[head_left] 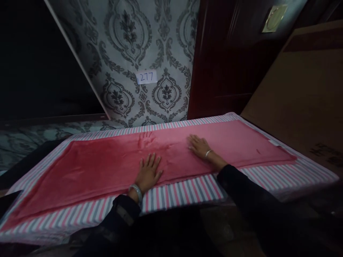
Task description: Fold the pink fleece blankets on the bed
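Note:
A long red plush cloth (96, 167) lies spread over a table covered with a striped pink, grey and white cloth (184, 192). My left hand (148, 173) rests flat on the plush near its front edge, fingers apart, holding nothing. Farther right, my right hand (198, 146) is on the plush with its fingers stretched out, slightly blurred, and also holds nothing. A hand-shaped print shows in the pile just behind my left hand. The right part of the plush looks paler than the left. A small white tag sits at its right edge.
Behind the table is a patterned wall with a paper label (147, 76) reading 277. A large dark screen (48, 64) stands at the left. A dark red door (225, 57) and a big cardboard sheet (302, 92) are at the right.

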`<state>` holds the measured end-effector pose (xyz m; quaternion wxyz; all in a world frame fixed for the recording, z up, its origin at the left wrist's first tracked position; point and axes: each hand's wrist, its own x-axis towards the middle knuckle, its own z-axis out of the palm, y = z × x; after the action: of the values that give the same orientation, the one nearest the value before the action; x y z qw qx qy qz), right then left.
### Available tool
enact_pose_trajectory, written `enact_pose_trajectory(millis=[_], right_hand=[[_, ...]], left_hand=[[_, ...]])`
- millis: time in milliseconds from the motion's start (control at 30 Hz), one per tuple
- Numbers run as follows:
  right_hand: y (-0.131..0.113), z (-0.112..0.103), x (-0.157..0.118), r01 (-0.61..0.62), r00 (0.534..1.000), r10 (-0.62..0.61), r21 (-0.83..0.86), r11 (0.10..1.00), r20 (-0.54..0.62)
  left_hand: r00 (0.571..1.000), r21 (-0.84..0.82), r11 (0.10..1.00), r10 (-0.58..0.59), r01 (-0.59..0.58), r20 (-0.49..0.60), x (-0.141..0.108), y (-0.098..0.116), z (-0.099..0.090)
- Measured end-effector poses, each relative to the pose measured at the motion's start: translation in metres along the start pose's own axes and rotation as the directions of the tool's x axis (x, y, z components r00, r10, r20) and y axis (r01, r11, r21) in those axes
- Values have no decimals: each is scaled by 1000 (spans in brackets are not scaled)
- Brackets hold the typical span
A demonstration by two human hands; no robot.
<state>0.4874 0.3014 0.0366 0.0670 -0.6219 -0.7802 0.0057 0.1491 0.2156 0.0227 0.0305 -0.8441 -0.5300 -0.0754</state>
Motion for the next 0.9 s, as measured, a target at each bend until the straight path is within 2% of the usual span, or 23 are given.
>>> enact_pose_trajectory(millis=[33, 100, 267, 333, 400, 500, 600, 667, 733, 767, 833, 900], right_hand=[[-13, 4, 6, 60, 998, -60, 3, 998, 31], [-24, 10, 11, 65, 994, -64, -4, 998, 86], [-5, 7, 1, -146, 981, 153, -66, 987, 116], [-14, 3, 0, -251, 962, 257, -76, 965, 88], [-44, -1, 3, -244, 968, 247, -71, 967, 44], [-116, -3, 9, -7, 1000, 8, -37, 999, 29], [-192, 0, 12, 168, 985, -170, 36, 985, 40], [-229, 4, 14, 213, 975, -217, 85, 973, 37], [-253, 9, 15, 235, 969, -242, 119, 965, 47], [-259, 12, 16, 243, 966, -252, 128, 961, 57], [-263, 18, 17, 238, 965, -250, 132, 962, 78], [-255, 22, 18, 195, 976, -204, 111, 975, 82]], left_hand=[[1000, -3, 1000, -5, 5, 9, 0, 1, -1], [1000, -11, 1000, -8, 8, 14, -1, 2, -3], [999, -63, 998, -13, 15, 37, -2, 7, -10], [998, -108, 994, -17, 24, 63, -2, 9, -12], [998, -177, 984, 9, 4, 70, -2, 11, -13], [999, -311, 950, 33, -26, 18, -4, 4, -18], [986, -343, 935, -130, 86, -108, -14, -16, -33], [946, -248, 939, -282, 238, -160, -27, -34, -45], [907, -109, 915, -400, 388, -133, -42, -51, -53], [893, -45, 897, -443, 441, -83, -48, -57, -54], [871, 54, 872, -489, 486, 46, -59, -65, -51], [858, 110, 869, -495, 483, 137, -65, -68, -43]])
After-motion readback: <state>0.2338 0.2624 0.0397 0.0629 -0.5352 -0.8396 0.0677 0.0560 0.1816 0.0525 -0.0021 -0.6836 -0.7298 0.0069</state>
